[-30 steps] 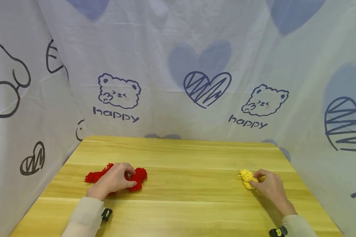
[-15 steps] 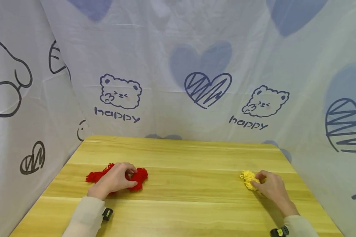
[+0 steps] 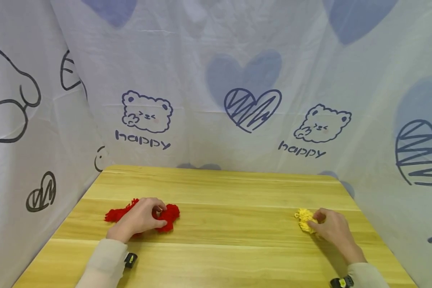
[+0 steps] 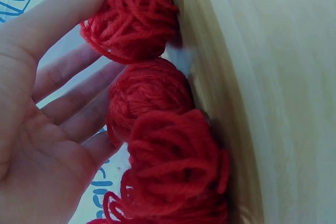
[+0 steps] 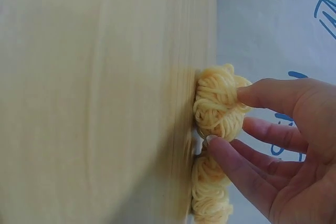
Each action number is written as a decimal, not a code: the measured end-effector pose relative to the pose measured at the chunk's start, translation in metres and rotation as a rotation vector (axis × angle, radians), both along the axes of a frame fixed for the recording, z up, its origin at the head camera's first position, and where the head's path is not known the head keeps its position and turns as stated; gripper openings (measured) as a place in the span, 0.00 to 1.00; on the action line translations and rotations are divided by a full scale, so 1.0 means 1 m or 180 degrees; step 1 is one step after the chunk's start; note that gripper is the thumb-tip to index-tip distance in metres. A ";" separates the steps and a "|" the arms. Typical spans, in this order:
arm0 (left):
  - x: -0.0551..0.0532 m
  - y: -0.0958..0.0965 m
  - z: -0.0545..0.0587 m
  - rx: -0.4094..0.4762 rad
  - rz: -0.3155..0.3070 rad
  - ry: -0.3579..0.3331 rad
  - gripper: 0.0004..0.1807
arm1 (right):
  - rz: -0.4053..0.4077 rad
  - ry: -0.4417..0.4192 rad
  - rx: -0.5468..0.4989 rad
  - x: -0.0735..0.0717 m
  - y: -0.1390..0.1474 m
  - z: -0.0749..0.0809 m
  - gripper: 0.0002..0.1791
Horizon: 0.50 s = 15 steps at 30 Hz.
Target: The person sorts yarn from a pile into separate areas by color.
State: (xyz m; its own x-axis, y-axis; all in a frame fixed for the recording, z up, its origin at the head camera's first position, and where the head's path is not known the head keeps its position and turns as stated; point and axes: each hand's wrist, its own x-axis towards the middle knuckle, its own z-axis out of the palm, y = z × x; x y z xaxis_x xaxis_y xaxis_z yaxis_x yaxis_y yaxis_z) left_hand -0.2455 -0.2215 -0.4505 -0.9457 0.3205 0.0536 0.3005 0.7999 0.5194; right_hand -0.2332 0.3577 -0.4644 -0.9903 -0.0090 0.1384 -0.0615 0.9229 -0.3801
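On the left of the table, red yarn balls lie in a row in the left wrist view. My left hand point(image 3: 140, 216) holds the end red yarn ball point(image 4: 137, 17) between thumb and fingers. Just behind it sit another red yarn ball point(image 4: 149, 95) and a looped red yarn bundle point(image 4: 176, 163), partly under the hand in the head view. Over on the right, my right hand point(image 3: 333, 227) pinches a yellow yarn ball point(image 5: 220, 103) resting at the tabletop. A second yellow yarn bundle point(image 5: 210, 190) lies close beside it, mostly hidden by the hand in the head view.
The wooden table point(image 3: 230, 256) has light plank stripes. White printed cloth point(image 3: 198, 132) hangs behind it and along both sides. Each wrist wears a black strapped device, such as the left wrist's device point(image 3: 131, 260).
My right hand has shifted slightly right, drawing the yellow yarn ball with it. The left hand and red yarn stay in place.
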 end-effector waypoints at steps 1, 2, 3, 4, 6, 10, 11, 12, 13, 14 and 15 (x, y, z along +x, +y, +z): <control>0.000 0.000 0.000 -0.0003 0.0001 0.0000 0.18 | 0.0005 -0.0014 -0.0001 0.000 0.000 0.000 0.14; 0.000 0.000 0.000 -0.0006 0.0002 0.0002 0.18 | 0.0014 -0.0021 -0.0003 0.000 0.001 0.001 0.14; 0.000 0.000 0.001 -0.0008 0.0004 0.0000 0.18 | 0.0020 -0.0028 -0.0005 0.000 0.001 0.001 0.13; 0.000 0.000 0.001 -0.0011 0.0006 0.0000 0.18 | 0.0025 -0.0028 -0.0005 0.000 0.001 0.001 0.13; 0.000 0.000 0.001 -0.0012 0.0002 0.0003 0.18 | 0.0029 -0.0042 -0.0007 0.000 0.001 0.002 0.13; 0.000 0.001 0.001 -0.0012 0.0002 0.0011 0.18 | 0.0024 -0.0065 -0.0008 0.001 0.003 0.002 0.13; 0.001 0.001 0.001 -0.0010 0.0002 0.0015 0.18 | 0.0024 -0.0078 -0.0009 0.001 0.003 0.002 0.13; 0.001 0.001 0.001 -0.0008 0.0004 0.0014 0.18 | 0.0022 -0.0084 -0.0005 0.001 0.003 0.002 0.13; 0.001 0.000 0.001 -0.0005 0.0003 0.0018 0.18 | 0.0023 -0.0089 -0.0003 0.001 0.003 0.002 0.13; 0.001 0.000 0.001 -0.0003 -0.0002 0.0021 0.18 | 0.0022 -0.0096 -0.0002 0.000 0.003 0.003 0.13; 0.001 0.000 0.001 0.0001 -0.0008 0.0023 0.18 | 0.0021 -0.0100 0.0000 0.000 0.003 0.003 0.14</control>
State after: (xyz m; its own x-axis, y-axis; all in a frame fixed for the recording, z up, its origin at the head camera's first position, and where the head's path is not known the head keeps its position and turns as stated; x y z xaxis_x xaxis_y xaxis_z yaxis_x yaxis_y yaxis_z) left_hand -0.2446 -0.2211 -0.4494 -0.9446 0.3227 0.0606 0.3062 0.7991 0.5174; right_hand -0.2331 0.3604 -0.4612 -0.9941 -0.0156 0.1073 -0.0557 0.9226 -0.3818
